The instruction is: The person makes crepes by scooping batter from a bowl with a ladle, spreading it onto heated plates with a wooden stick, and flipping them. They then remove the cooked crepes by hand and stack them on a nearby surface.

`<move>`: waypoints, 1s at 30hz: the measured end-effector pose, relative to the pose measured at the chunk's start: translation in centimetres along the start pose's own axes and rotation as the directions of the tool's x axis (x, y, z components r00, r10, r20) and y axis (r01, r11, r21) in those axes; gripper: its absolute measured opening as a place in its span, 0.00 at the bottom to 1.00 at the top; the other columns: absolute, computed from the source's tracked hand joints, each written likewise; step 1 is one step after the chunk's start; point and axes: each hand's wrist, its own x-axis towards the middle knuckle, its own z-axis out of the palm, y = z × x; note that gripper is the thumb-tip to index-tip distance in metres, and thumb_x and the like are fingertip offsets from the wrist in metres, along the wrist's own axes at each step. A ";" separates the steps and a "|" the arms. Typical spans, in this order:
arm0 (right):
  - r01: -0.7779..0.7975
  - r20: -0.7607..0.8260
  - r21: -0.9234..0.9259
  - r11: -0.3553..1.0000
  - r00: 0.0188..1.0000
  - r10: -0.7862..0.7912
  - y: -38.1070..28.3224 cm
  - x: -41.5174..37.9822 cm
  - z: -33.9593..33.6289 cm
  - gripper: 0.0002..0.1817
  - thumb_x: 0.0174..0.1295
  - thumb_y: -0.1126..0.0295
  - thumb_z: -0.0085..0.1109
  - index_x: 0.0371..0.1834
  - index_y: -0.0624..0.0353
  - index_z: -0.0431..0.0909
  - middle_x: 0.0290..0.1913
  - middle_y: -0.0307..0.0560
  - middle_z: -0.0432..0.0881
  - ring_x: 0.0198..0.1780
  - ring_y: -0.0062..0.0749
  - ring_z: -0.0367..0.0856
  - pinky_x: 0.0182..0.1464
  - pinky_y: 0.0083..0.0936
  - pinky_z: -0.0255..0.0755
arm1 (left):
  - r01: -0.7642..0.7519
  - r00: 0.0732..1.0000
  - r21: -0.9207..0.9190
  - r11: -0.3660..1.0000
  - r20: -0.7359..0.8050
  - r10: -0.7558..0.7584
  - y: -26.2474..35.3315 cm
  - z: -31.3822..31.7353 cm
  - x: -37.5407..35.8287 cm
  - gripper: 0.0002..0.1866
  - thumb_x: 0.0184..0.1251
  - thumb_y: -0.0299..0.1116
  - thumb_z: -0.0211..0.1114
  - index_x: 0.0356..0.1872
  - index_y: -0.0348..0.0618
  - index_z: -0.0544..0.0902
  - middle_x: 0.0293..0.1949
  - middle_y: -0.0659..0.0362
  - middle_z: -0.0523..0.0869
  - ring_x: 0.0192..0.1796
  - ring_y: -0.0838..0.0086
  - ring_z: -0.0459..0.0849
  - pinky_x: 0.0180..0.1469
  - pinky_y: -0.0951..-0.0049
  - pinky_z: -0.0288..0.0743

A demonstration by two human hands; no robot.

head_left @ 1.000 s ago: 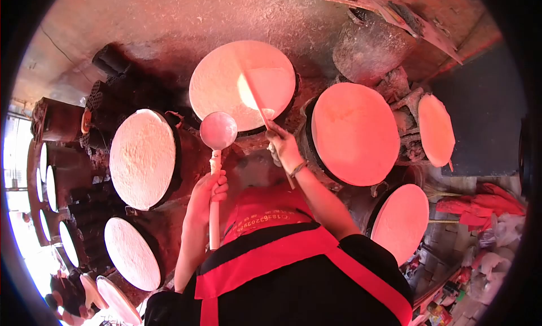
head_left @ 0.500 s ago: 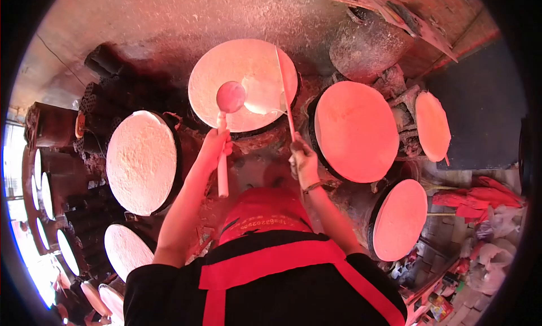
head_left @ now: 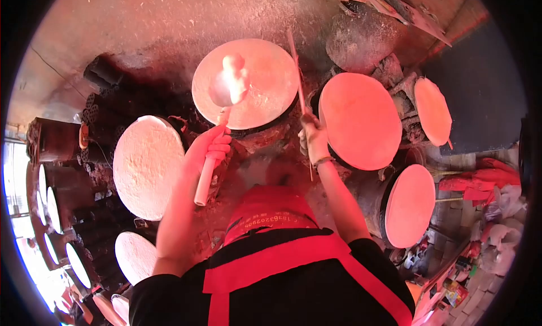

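My left hand (head_left: 212, 143) is wrapped round the pale handle of a ladle (head_left: 219, 91), which is over the left part of a round griddle (head_left: 271, 63). At the bowl's right side shows a bright white batter-like mass (head_left: 235, 77). Glare hides whether it lies in the bowl or on the griddle. My right hand (head_left: 314, 137) grips a long thin stick (head_left: 296, 66) near its lower part. The stick slants up past the griddle's right edge, apart from the ladle.
More round griddles stand around me: a whitish one (head_left: 148, 168) to the left, a pinkish one (head_left: 361, 121) to the right, and another (head_left: 411, 206) at lower right. Dark stacked cylinders (head_left: 99, 114) line the left. A red cloth (head_left: 480, 182) lies at far right.
My right hand has moved the stick right, off the griddle to its edge. The ladle has tilted and shifted slightly left, and the white mass now appears against its bowl.
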 end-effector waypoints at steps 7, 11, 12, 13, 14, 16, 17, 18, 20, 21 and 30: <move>0.328 0.210 -0.273 0.904 0.938 -0.276 10.9 -3.3 -0.6 0.22 0.65 0.72 0.60 0.63 0.64 0.73 0.49 0.37 0.80 0.46 0.15 0.72 0.51 0.15 0.69 | 0.089 0.948 -0.084 0.993 -0.298 -0.110 -1.9 -2.3 -1.7 0.06 0.73 0.31 0.54 0.37 0.41 0.69 0.22 0.66 0.68 0.18 0.85 0.64 0.13 0.88 0.53; 0.462 0.028 -0.321 0.827 0.877 -0.480 10.6 -2.6 -1.4 0.23 0.66 0.71 0.59 0.65 0.57 0.72 0.51 0.42 0.84 0.45 0.13 0.72 0.50 0.16 0.71 | 0.047 0.914 0.251 0.967 -0.400 0.059 -3.9 -3.0 -3.8 0.07 0.74 0.34 0.54 0.38 0.44 0.69 0.21 0.67 0.67 0.17 0.86 0.63 0.13 0.87 0.52; 0.408 0.118 -0.483 0.775 0.907 -0.405 11.3 -4.6 -1.7 0.23 0.66 0.71 0.60 0.65 0.55 0.73 0.51 0.43 0.84 0.45 0.13 0.73 0.50 0.17 0.71 | 0.047 0.912 0.296 0.954 -0.403 0.081 -4.0 -3.1 -4.1 0.07 0.74 0.35 0.54 0.38 0.45 0.69 0.21 0.67 0.67 0.17 0.86 0.62 0.13 0.87 0.52; 0.360 0.192 -0.628 0.690 0.931 -0.311 12.3 -6.5 -1.8 0.23 0.65 0.70 0.60 0.65 0.53 0.73 0.51 0.43 0.84 0.45 0.13 0.74 0.50 0.17 0.72 | 0.046 0.909 0.344 0.938 -0.405 0.104 -4.0 -3.0 -4.5 0.07 0.74 0.36 0.54 0.38 0.46 0.69 0.21 0.68 0.66 0.16 0.86 0.62 0.13 0.86 0.52; 0.471 0.286 -0.606 0.641 0.881 -0.377 13.8 -8.0 -1.0 0.22 0.63 0.70 0.62 0.62 0.51 0.76 0.51 0.43 0.85 0.49 0.17 0.79 0.52 0.19 0.72 | 0.024 0.885 0.455 0.890 -0.424 0.193 -4.8 -2.2 -5.2 0.07 0.74 0.36 0.54 0.38 0.47 0.69 0.21 0.68 0.66 0.16 0.87 0.61 0.13 0.86 0.51; 0.545 0.315 -0.534 0.647 0.838 -0.446 14.3 -9.3 -0.8 0.21 0.62 0.69 0.62 0.61 0.53 0.77 0.51 0.53 0.84 0.54 0.26 0.81 0.55 0.22 0.72 | -0.007 0.830 0.661 0.750 -0.415 0.374 -7.0 0.7 -6.8 0.06 0.74 0.37 0.54 0.39 0.48 0.70 0.21 0.68 0.66 0.15 0.87 0.60 0.13 0.86 0.51; 0.551 0.269 -0.484 0.680 0.833 -0.483 14.3 -9.5 -1.1 0.22 0.62 0.69 0.62 0.61 0.54 0.77 0.51 0.56 0.83 0.55 0.28 0.82 0.55 0.23 0.72 | 0.001 0.863 0.630 0.777 -0.394 0.318 -7.2 1.5 -7.5 0.06 0.74 0.37 0.54 0.39 0.48 0.70 0.21 0.68 0.66 0.15 0.87 0.59 0.13 0.87 0.51; 0.523 0.207 -0.556 0.646 0.840 -0.502 12.3 -9.5 -1.3 0.19 0.60 0.70 0.62 0.56 0.56 0.78 0.48 0.58 0.83 0.51 0.33 0.83 0.51 0.25 0.74 | 0.018 0.892 0.594 0.804 -0.373 0.256 -7.6 2.1 -8.2 0.06 0.74 0.37 0.54 0.39 0.49 0.71 0.21 0.69 0.66 0.15 0.88 0.59 0.13 0.87 0.50; 0.382 0.105 -0.781 0.495 0.860 -0.499 8.1 -6.2 -3.3 0.08 0.57 0.69 0.61 0.37 0.59 0.77 0.34 0.55 0.83 0.37 0.52 0.83 0.38 0.37 0.77 | 0.044 0.939 0.491 0.870 -0.317 0.131 -8.1 1.8 -8.3 0.06 0.74 0.37 0.54 0.42 0.49 0.72 0.21 0.69 0.65 0.16 0.88 0.58 0.14 0.88 0.48; 0.345 0.113 -0.919 0.191 0.695 -0.710 7.2 -3.5 -4.1 0.10 0.58 0.65 0.61 0.30 0.57 0.71 0.26 0.52 0.79 0.31 0.58 0.78 0.33 0.46 0.74 | 0.071 0.967 0.323 0.944 -0.255 0.015 -8.0 1.3 -7.9 0.06 0.74 0.37 0.54 0.42 0.46 0.72 0.21 0.68 0.64 0.16 0.88 0.58 0.14 0.89 0.49; 0.208 0.252 -0.967 -0.147 0.702 -0.666 -1.9 6.1 -9.6 0.19 0.63 0.51 0.53 0.33 0.57 0.79 0.28 0.50 0.82 0.28 0.47 0.84 0.32 0.42 0.77 | 0.064 0.973 -0.149 0.987 -0.210 -0.095 -15.5 5.0 -3.4 0.09 0.78 0.35 0.48 0.44 0.39 0.72 0.23 0.64 0.65 0.16 0.85 0.59 0.11 0.86 0.52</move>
